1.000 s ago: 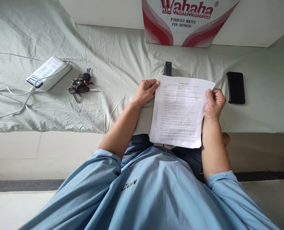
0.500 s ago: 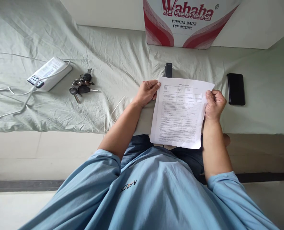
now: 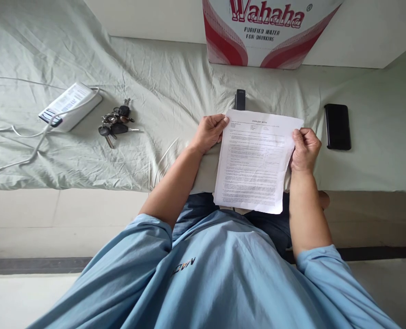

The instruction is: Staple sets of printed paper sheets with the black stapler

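Two hands hold one printed sheet (image 3: 254, 160) by its upper corners, so the text faces the person and stays flat for reading. Left hand (image 3: 209, 132) pinches the top left edge; right hand (image 3: 303, 148) grasps the right edge, fingers curled around it. Sheet hangs above the lap, at the near edge of the bed (image 3: 175, 82). Keys (image 3: 115, 121), a phone (image 3: 337, 126) and a box (image 3: 271, 32) lie apart, out of the way.
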`<state>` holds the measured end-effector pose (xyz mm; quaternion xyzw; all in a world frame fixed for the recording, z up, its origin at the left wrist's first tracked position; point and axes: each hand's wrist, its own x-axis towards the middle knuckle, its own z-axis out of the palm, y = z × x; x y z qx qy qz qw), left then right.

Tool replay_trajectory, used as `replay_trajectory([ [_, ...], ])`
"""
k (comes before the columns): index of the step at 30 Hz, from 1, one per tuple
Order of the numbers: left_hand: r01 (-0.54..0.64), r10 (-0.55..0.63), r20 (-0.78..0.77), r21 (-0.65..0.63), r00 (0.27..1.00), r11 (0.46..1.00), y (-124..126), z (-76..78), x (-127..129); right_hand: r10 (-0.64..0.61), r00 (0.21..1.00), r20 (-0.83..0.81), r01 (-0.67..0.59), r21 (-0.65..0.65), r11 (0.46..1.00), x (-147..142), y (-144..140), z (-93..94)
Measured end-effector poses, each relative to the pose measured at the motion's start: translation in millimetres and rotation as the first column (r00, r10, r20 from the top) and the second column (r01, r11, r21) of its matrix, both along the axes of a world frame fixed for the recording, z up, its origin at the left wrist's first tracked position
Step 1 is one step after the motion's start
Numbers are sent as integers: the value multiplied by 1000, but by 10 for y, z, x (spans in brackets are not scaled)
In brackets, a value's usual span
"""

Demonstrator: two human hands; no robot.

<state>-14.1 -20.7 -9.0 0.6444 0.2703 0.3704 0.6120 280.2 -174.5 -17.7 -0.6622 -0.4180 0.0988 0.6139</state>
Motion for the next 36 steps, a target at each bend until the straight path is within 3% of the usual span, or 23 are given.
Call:
replay_trajectory([
  [17,5,-4,18,-84,1000,996,-8,-12,29,102,994,-36,-104,-59,993,45,-39,-8],
  [36,-14,15,12,-70,1000,997,-25,13,7,87,996,-36,-88,-21,996,46,-45,-17],
])
